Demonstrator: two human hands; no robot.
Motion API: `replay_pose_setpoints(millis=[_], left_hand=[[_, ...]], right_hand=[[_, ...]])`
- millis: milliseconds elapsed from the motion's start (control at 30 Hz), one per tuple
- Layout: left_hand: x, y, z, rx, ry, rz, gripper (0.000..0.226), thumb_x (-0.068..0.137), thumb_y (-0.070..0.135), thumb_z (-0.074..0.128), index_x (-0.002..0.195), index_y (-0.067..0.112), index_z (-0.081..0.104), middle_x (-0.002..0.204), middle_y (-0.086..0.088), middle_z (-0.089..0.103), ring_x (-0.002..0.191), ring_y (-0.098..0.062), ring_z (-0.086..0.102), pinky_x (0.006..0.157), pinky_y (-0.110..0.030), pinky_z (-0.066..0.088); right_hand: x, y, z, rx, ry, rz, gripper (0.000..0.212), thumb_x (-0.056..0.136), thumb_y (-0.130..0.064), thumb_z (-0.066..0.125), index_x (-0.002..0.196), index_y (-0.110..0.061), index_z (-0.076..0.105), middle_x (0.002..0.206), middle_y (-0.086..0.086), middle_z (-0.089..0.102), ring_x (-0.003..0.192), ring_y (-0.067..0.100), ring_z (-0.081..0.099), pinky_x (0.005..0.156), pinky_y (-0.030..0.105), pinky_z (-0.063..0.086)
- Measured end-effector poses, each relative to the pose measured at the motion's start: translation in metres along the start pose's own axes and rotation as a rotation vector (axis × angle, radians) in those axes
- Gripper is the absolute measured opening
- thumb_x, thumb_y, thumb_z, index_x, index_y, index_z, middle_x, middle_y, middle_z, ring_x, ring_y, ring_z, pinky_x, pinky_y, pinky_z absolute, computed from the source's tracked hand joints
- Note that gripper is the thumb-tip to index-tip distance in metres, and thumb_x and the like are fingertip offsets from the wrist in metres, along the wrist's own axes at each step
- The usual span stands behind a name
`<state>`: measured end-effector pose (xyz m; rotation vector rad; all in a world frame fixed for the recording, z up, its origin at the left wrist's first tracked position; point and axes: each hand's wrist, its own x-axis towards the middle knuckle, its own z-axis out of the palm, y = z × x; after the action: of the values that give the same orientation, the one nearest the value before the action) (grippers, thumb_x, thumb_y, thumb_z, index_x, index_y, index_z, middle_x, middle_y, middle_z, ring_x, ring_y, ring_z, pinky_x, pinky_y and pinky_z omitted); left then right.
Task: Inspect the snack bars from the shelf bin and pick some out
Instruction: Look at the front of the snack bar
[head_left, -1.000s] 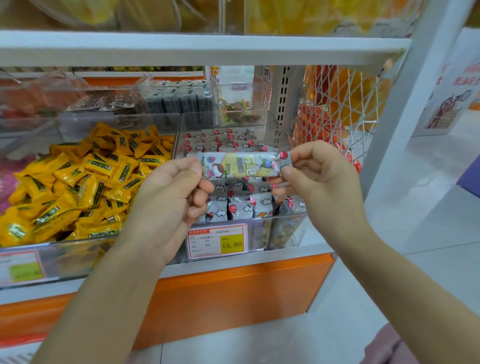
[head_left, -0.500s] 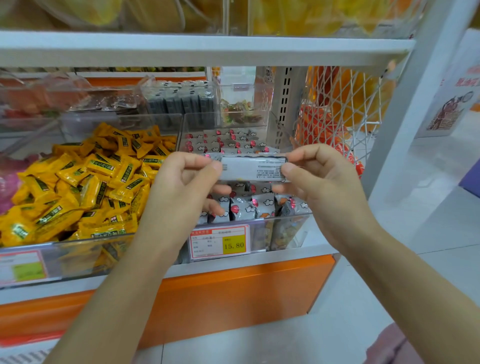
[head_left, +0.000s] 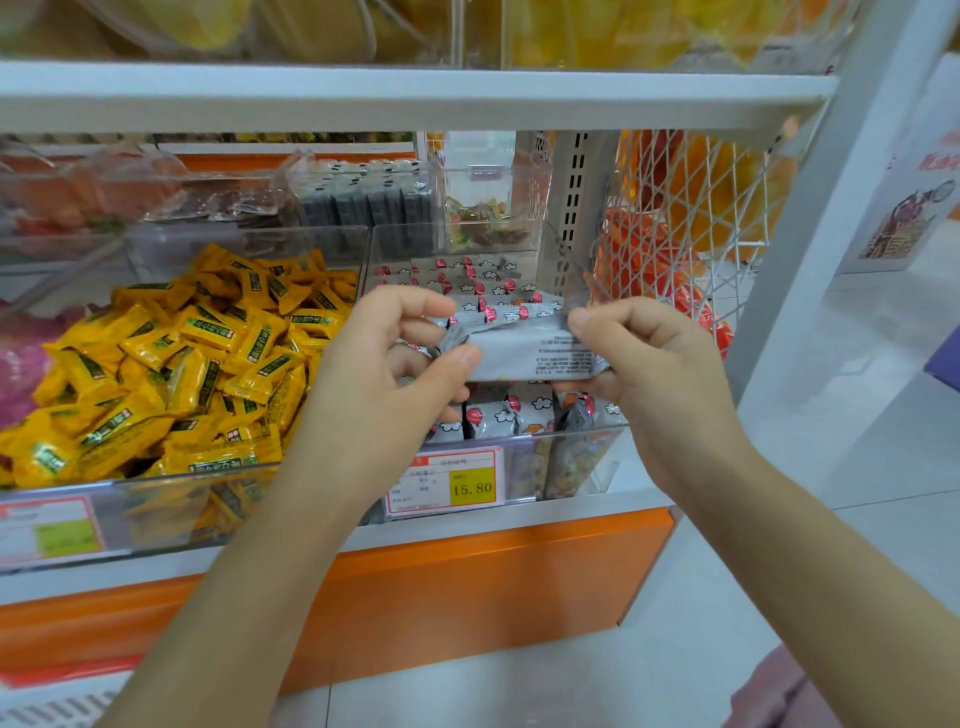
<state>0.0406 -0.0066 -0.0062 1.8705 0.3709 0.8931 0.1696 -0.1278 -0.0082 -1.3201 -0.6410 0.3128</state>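
Grey, one snack bar (head_left: 524, 354) pinched between left hand (head_left: 387, 366) and right hand (head_left: 647, 364).

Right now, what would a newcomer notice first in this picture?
At the centre, the left hand and right hand pinch the ends of a grey snack bar, small print facing the camera, over the clear bin. To the left lies a heap of yellow candies.

We see yellow candy packets (head_left: 171, 364) heaped on our left. A price tag (head_left: 447, 483) reads 15.80 above the orange shelf base (head_left: 467, 587). A white mesh basket (head_left: 727, 260) holds orange packs (head_left: 639, 249).
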Motion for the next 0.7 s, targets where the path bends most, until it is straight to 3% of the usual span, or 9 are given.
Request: replay_pose_setpoints(millis=[100, 233, 400, 567, 700], left_hand=[[-0.0022, -0.0009, 0.0033, 0.029, -0.024, -0.028, 0.022, 0.087, 0.016, 0.058, 0.102, 0.033, 0.057, 0.085, 0.003, 0.057, 0.065, -0.012, 0.064, 0.054, -0.018, 0.052], [-0.0031, -0.0011, 0.0017, 0.045, 0.039, -0.074, 0.005, 0.084, 0.028, 0.058, 0.086, 0.026, 0.062, 0.074, 0.005, 0.058, 0.058, -0.012, 0.062, 0.049, -0.020, 0.052], [-0.0021, 0.0004, -0.0018, 0.096, 0.097, -0.079, 0.018, 0.084, 0.030, 0.059, 0.073, 0.017, 0.061, 0.073, -0.002, 0.061, 0.047, -0.009, 0.059, 0.042, -0.016, 0.046], [-0.0010, 0.0001, -0.0002, 0.143, 0.128, -0.073, 0.023, 0.086, 0.030, 0.057, 0.070, 0.013, 0.058, 0.071, -0.008, 0.060, 0.045, -0.007, 0.058, 0.041, -0.016, 0.046], [-0.0011, -0.0020, -0.0007, 0.154, 0.115, -0.050, 0.017, 0.086, 0.034, 0.055, 0.077, 0.021, 0.061, 0.070, -0.007, 0.060, 0.051, -0.006, 0.060, 0.046, -0.016, 0.049]], right_hand=[[0.0002, 0.0018, 0.0009, -0.064, 0.030, -0.050, 0.023, 0.084, -0.006, 0.064, 0.062, -0.009, 0.060, 0.067, 0.001, 0.062, 0.067, 0.014, 0.062, 0.056, 0.026, 0.053], [-0.0018, 0.0022, 0.0029, -0.195, -0.006, -0.148, 0.023, 0.083, -0.009, 0.066, 0.062, -0.019, 0.065, 0.067, -0.003, 0.064, 0.068, 0.014, 0.060, 0.062, 0.029, 0.052], [-0.0034, 0.0015, 0.0041, -0.173, -0.053, -0.148, 0.020, 0.083, -0.007, 0.066, 0.065, -0.015, 0.066, 0.069, 0.002, 0.065, 0.069, 0.018, 0.059, 0.066, 0.034, 0.051], [-0.0031, 0.0013, 0.0056, -0.016, -0.102, -0.062, 0.021, 0.083, -0.001, 0.063, 0.064, -0.009, 0.065, 0.068, 0.004, 0.066, 0.066, 0.017, 0.065, 0.054, 0.029, 0.055], [0.0017, 0.0018, 0.0006, 0.082, -0.120, 0.045, 0.021, 0.087, -0.005, 0.059, 0.068, -0.003, 0.067, 0.076, 0.014, 0.070, 0.072, 0.024, 0.070, 0.056, 0.025, 0.056]])
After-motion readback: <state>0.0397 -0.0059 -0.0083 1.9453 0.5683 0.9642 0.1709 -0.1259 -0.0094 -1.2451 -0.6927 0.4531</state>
